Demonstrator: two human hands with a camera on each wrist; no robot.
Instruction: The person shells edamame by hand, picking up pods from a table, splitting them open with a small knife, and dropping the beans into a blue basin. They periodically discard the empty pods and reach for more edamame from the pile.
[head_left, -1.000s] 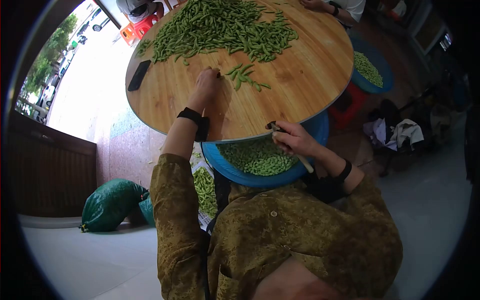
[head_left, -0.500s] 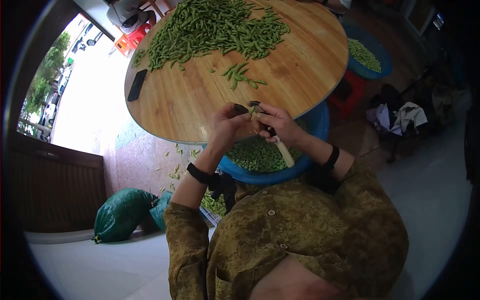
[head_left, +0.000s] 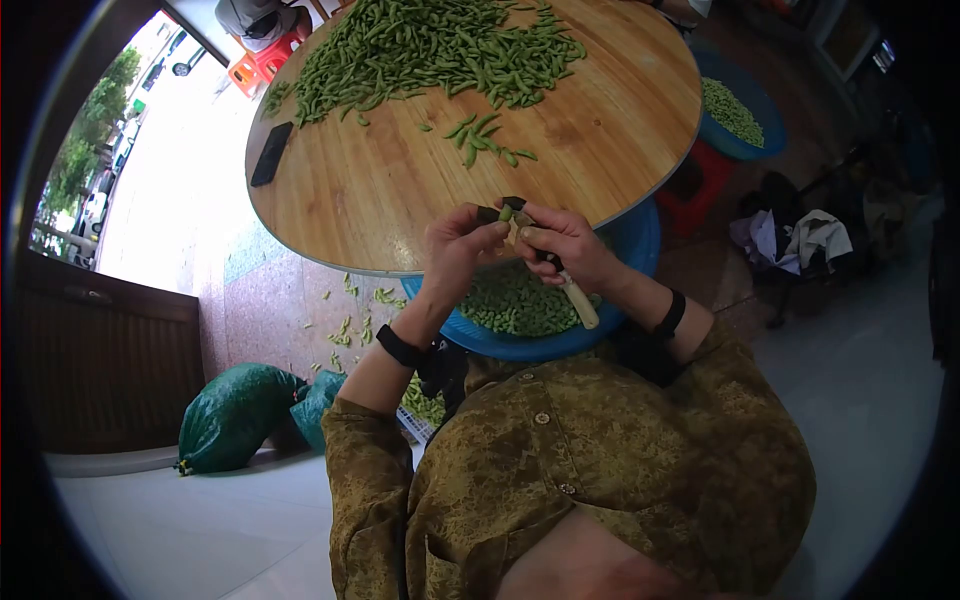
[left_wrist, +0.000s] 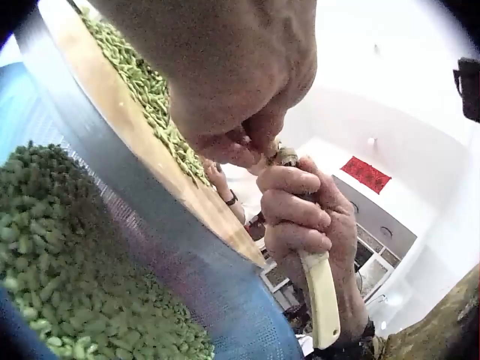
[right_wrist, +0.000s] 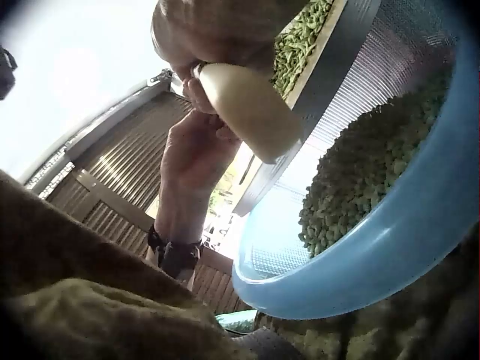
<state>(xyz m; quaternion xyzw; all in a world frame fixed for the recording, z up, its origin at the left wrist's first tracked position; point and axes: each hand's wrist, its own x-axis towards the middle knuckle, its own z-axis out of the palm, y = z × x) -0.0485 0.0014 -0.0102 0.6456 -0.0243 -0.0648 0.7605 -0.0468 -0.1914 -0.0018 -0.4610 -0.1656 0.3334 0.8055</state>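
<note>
Desk (head_left: pixel 600 130), upper centre: wood-grained top, smooth, soft gloss; edge band (left_wrist: pixel 79 112) smooth, metallic in look. Tool handle (head_left: pixel 580 305), centre: plastic-looking, smooth, low sheen. Basin (right_wrist: pixel 337 296), lower right of the right wrist view: plastic, glossy rim, mesh-textured wall. Pods (head_left: pixel 430 50), top: matt. Sack (head_left: pixel 240 415), lower left: plastic-looking, creased, shiny. Shirt (head_left: pixel 620 440), bottom centre: cloth, matt. Stool (head_left: pixel 278 57), upper left: plastic, glossy. Floor tiles (head_left: pixel 220 530), lower left: smooth, polished. Slatted panel (head_left: pixel 100 370), left: wood-like, dull sheen.
</note>
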